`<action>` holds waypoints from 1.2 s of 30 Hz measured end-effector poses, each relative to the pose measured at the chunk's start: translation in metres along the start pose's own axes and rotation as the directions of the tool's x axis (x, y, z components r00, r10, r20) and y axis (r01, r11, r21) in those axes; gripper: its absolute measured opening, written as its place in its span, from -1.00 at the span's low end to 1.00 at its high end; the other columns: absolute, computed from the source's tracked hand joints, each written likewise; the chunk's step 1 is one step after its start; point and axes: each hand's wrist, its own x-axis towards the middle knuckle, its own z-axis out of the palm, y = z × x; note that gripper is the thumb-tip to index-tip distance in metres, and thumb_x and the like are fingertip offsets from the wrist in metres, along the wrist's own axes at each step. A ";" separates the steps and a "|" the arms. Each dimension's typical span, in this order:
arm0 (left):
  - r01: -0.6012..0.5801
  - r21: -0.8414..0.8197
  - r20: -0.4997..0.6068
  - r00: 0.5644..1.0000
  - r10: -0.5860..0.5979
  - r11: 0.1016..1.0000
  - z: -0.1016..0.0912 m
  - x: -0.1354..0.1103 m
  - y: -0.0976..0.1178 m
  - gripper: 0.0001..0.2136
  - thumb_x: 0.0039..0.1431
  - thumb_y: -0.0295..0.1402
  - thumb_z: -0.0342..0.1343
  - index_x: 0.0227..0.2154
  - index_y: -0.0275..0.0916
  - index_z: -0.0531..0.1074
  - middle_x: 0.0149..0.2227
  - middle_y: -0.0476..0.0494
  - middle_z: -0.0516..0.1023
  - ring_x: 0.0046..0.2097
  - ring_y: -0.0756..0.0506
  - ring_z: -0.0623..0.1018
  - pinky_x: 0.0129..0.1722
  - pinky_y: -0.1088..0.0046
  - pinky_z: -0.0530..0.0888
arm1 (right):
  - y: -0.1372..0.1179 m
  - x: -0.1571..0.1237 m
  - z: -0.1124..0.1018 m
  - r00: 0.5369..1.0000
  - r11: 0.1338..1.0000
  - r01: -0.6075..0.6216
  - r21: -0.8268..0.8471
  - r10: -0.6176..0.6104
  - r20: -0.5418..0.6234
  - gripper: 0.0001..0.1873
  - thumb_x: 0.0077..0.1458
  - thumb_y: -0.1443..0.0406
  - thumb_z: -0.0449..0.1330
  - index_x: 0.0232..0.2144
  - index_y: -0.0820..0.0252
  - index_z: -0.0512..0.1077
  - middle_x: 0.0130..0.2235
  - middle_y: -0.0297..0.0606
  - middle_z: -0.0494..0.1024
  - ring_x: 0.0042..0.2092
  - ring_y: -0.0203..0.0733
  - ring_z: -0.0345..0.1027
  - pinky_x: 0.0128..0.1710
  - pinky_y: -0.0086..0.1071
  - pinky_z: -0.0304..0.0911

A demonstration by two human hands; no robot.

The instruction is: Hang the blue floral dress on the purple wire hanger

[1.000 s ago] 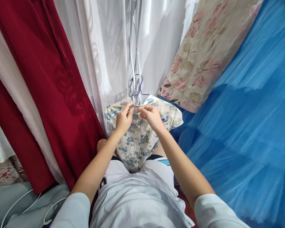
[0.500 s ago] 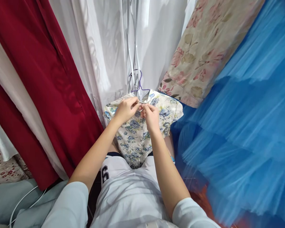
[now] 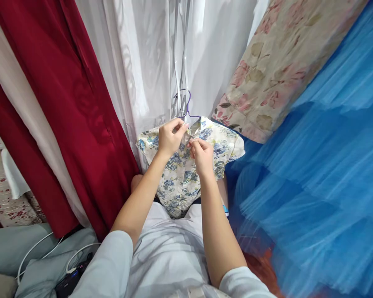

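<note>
A floral blouse in white, blue and yellow hangs in front of my legs on a purple hanger. Both my hands are at its neckline. My left hand is closed in a pinch at the left side of the neck opening; what lies between thumb and finger is too small to tell. Just right of it and lower, my right hand pinches a thin greyish strip at the neck, perhaps a tie. The fingers partly hide the front of the neckline.
White ribbons hang down to the hanger before a white cloth. Dark red fabric hangs left; pink-flowered fabric and a blue tulle skirt hang right. A dark device with white cables lies lower left.
My hands have drawn slightly apart at the neckline, the left rising and the right lowering a little. The view has shifted, so the dark device at lower left shows now.
</note>
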 end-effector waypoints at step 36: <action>0.086 -0.043 -0.341 0.935 -0.096 0.995 -0.067 0.027 -0.058 -0.79 0.23 -0.23 0.13 -0.45 -0.22 0.41 -0.44 -0.02 0.46 -0.31 -0.01 0.49 -0.25 0.50 0.38 | 0.009 -0.014 -0.009 0.989 0.986 -0.115 -0.117 0.125 0.084 -0.80 -0.07 0.26 0.18 -0.65 0.16 0.30 -0.71 -0.41 0.32 -0.65 -0.37 0.06 -0.61 -0.45 -0.05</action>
